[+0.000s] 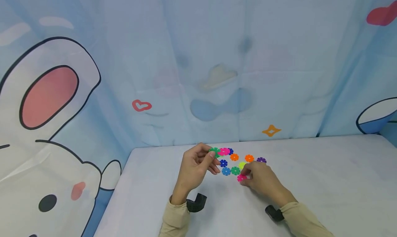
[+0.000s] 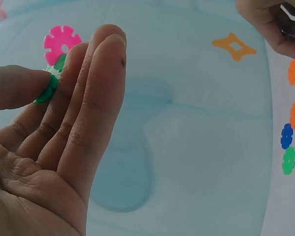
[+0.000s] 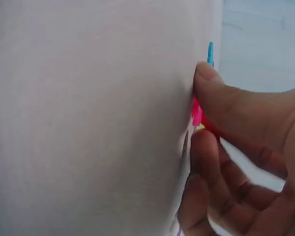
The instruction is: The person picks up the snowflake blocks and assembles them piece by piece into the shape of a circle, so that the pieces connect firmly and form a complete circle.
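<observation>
Between thumb and fingers my left hand (image 1: 194,166) pinches a green notched plastic disc (image 2: 48,92), raised off the table. A pink notched disc (image 2: 59,43) is attached to it and sticks out past the fingertips. My right hand (image 1: 265,180) is low at the table, thumb and forefinger at the edges of another pink notched disc (image 1: 241,178). In the right wrist view that pink disc (image 3: 196,113) shows edge-on, partly hidden by the thumb. Nearest to it lie a green disc (image 1: 235,171), a yellow disc (image 1: 242,165) and a light blue disc (image 1: 226,171).
More discs lie loose on the white table (image 1: 149,195): two orange ones (image 1: 234,157), dark blue ones (image 1: 223,163) and a purple one (image 1: 261,160) beyond the right hand. A blue printed curtain (image 1: 186,58) hangs at the table's far edge.
</observation>
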`<action>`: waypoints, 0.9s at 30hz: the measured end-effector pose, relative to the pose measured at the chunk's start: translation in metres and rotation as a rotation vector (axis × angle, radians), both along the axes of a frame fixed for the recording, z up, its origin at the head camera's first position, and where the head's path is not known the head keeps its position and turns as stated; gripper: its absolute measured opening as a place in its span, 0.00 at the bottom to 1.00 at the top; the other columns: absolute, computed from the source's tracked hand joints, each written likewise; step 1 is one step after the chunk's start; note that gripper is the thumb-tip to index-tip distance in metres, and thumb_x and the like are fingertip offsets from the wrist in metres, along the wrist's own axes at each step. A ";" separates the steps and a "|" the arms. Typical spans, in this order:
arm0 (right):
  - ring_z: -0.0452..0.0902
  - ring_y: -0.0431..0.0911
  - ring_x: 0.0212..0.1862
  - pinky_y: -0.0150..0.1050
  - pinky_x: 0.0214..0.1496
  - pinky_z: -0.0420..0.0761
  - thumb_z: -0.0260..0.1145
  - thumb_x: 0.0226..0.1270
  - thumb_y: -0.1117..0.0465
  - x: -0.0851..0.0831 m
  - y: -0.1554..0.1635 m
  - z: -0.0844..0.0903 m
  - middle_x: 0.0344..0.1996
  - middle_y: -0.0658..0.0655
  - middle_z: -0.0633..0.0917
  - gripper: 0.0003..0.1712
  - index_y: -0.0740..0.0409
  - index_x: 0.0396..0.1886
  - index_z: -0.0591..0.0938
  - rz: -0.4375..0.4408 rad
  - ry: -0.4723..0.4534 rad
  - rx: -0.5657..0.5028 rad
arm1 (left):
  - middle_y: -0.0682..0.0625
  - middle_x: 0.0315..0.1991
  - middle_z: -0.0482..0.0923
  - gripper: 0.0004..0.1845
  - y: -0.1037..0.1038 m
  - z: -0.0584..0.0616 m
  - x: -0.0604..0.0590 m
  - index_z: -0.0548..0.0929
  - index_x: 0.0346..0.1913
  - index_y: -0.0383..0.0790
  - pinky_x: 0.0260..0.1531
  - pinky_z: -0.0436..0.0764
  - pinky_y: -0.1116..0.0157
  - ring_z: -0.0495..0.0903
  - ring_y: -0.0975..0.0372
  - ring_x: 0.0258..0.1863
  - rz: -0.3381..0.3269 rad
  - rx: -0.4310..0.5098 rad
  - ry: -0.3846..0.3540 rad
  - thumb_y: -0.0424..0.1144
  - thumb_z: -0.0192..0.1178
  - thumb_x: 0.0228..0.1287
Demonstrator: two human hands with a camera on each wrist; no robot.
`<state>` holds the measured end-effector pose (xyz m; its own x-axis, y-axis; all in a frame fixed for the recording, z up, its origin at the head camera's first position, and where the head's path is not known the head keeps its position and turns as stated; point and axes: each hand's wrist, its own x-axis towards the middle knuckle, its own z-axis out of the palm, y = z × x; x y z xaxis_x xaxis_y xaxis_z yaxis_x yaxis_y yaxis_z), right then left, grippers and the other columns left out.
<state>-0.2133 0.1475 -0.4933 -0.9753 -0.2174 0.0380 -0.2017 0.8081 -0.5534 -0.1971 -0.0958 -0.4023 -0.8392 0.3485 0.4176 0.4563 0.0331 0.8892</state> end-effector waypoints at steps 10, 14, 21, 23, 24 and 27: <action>0.73 0.42 0.31 0.32 0.32 0.76 0.82 0.58 0.66 0.000 0.010 0.006 0.26 0.47 0.80 0.14 0.55 0.35 0.83 0.030 0.025 -0.079 | 0.31 0.31 0.85 0.06 -0.001 0.000 0.001 0.81 0.46 0.28 0.30 0.92 0.56 0.89 0.45 0.24 -0.003 0.002 0.006 0.30 0.58 0.80; 0.77 0.39 0.31 0.31 0.33 0.81 0.77 0.63 0.70 0.003 0.019 0.024 0.28 0.47 0.84 0.10 0.59 0.42 0.85 0.057 0.140 -0.196 | 0.30 0.31 0.85 0.06 0.000 0.001 0.001 0.81 0.46 0.27 0.30 0.92 0.55 0.89 0.45 0.24 -0.015 0.006 0.010 0.30 0.58 0.80; 0.82 0.39 0.29 0.32 0.31 0.84 0.74 0.71 0.64 0.019 0.021 0.064 0.32 0.51 0.87 0.09 0.56 0.49 0.86 0.035 0.307 -0.466 | 0.29 0.31 0.84 0.07 0.004 0.003 0.004 0.81 0.46 0.28 0.29 0.92 0.55 0.89 0.46 0.24 -0.017 0.010 -0.006 0.31 0.57 0.81; 0.83 0.39 0.30 0.30 0.34 0.84 0.73 0.73 0.64 0.024 0.018 0.073 0.34 0.52 0.88 0.09 0.56 0.49 0.86 0.033 0.341 -0.514 | 0.29 0.32 0.85 0.07 0.005 0.003 0.005 0.81 0.46 0.28 0.29 0.92 0.56 0.89 0.46 0.24 -0.015 0.008 -0.013 0.32 0.57 0.81; 0.84 0.38 0.32 0.28 0.36 0.85 0.73 0.73 0.64 0.027 0.017 0.076 0.35 0.52 0.88 0.09 0.56 0.50 0.86 0.033 0.355 -0.531 | 0.29 0.32 0.85 0.07 0.005 0.003 0.006 0.81 0.46 0.28 0.29 0.92 0.56 0.89 0.46 0.24 -0.016 0.006 -0.017 0.32 0.57 0.81; 0.85 0.38 0.34 0.25 0.43 0.85 0.72 0.73 0.66 0.034 0.014 0.084 0.36 0.52 0.88 0.11 0.58 0.52 0.85 0.037 0.383 -0.569 | 0.29 0.32 0.85 0.07 0.007 0.004 0.007 0.81 0.46 0.29 0.30 0.92 0.56 0.89 0.45 0.24 -0.022 0.008 -0.025 0.32 0.57 0.81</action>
<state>-0.1796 0.1617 -0.4088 -0.8627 -0.0940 0.4969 -0.4895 0.4020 -0.7738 -0.1899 -0.0886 -0.3978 -0.8417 0.3635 0.3993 0.4341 0.0159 0.9007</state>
